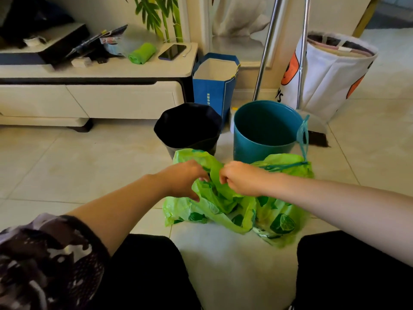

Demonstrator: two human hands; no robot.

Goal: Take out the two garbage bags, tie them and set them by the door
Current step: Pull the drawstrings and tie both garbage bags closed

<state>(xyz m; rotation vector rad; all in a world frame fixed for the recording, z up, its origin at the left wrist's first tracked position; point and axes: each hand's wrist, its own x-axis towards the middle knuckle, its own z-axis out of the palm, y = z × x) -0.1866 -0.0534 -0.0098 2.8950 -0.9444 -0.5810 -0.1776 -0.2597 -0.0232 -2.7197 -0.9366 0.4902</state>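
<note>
Two bright green garbage bags with dark leaf prints lie on the floor tiles in front of me. The left bag [196, 209] has its mouth bunched up; my left hand [182, 179] and my right hand [242, 179] both pinch its plastic near the top. The right bag [282, 217] sits just beside it, closed by a blue-green drawstring [302, 139] that loops up past the teal bin. Behind the bags stand a black-lined bin [188, 127] and a teal bin [266, 130], both with nothing visible inside.
A blue paper bag [213, 86] stands behind the bins. Broom and mop poles [267, 48] lean at the wall next to a white laundry basket [330, 72]. A low TV cabinet [89, 95] with a phone and green cloth is at the left.
</note>
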